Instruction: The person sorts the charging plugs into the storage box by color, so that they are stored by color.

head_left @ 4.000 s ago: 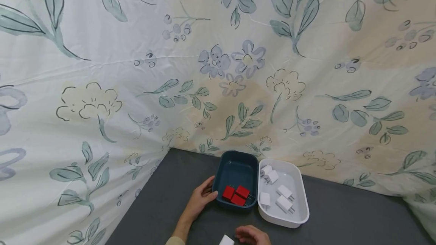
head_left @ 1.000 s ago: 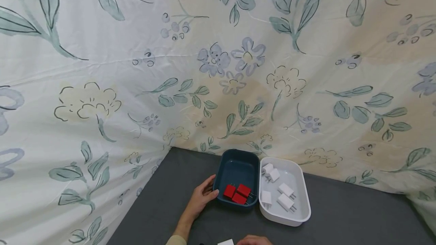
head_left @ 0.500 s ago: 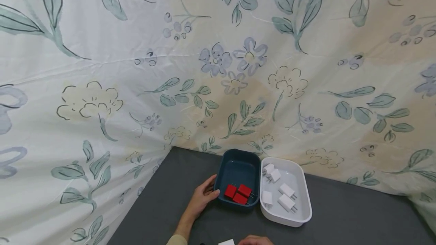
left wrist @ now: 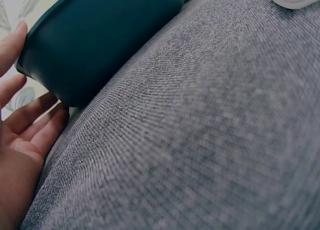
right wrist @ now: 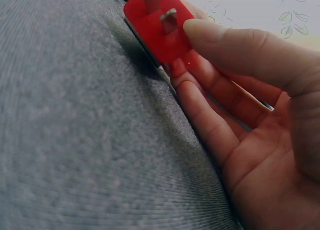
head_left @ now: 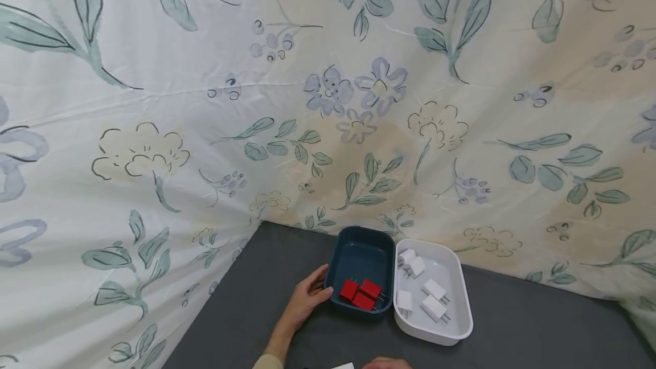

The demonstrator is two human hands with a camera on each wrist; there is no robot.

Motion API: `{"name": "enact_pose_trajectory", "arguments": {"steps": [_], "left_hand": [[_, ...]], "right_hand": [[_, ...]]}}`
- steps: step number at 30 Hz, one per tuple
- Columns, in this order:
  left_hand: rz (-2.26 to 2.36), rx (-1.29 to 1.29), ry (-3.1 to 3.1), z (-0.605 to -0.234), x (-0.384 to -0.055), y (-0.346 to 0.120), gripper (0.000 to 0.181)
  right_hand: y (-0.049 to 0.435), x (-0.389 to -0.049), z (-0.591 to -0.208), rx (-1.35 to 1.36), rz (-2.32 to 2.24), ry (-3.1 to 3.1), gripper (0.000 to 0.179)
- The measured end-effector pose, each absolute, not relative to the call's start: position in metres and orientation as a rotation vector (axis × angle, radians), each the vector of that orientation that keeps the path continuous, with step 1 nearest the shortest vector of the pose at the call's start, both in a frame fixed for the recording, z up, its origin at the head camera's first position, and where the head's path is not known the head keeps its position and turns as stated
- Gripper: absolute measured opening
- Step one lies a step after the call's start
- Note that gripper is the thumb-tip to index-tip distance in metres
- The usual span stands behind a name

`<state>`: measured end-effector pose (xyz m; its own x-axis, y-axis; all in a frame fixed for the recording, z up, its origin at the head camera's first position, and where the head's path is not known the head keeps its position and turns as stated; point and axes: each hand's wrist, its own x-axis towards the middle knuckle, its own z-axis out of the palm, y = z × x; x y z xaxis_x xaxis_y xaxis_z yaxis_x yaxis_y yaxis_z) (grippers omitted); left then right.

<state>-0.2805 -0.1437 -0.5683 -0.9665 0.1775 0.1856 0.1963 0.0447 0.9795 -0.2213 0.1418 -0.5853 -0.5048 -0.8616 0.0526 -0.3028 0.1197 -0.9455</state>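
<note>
My left hand (head_left: 306, 296) grips the front left corner of a dark blue tray (head_left: 332, 269), thumb at the front and fingers along the side. In the left wrist view the fingers spread around the end of the teal-looking tray (left wrist: 100, 45). Several red plug chargers (head_left: 363, 300) lie at the front of that tray. Low at the bottom edge of the head view is my right hand (head_left: 386, 364), mostly cut off. The right wrist view shows that hand (right wrist: 250, 125) pinching a red plug charger (right wrist: 155, 32), metal prongs outward, close over the grey cloth surface.
A white tray (head_left: 463, 306) stands against the blue one's right side, with several white plug chargers (head_left: 434, 306) in it. Another white block (head_left: 344, 366) shows beside my right hand, cut by the frame. Floral fabric (head_left: 328, 90) hangs behind and to the left.
Compared with 4 seconds ago, my right hand and the white block beside it sit lower, nearer the frame's bottom edge. My left hand stays at the blue tray, and the trays' contents look unchanged.
</note>
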Motion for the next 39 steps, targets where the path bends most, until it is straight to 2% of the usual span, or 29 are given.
{"name": "enact_pose_trajectory", "arguments": {"steps": [5,25,39], "left_hand": [[-2.135,-0.395,-2.254,-0.569,-0.282,-0.143,0.058],[-2.187,-0.342,-2.257,-0.568,-0.283,-0.143,0.058],[-2.146,-0.350,-2.280,-0.567,-0.281,-0.143,0.058]], "right_hand": [[0.144,-0.221,-0.587,-1.147,-1.440,1.866,0.027],[0.142,-0.214,-0.568,-0.903,-1.484,1.857,0.024],[0.143,-0.217,-0.569,-0.982,-1.603,1.754,0.032]]}}
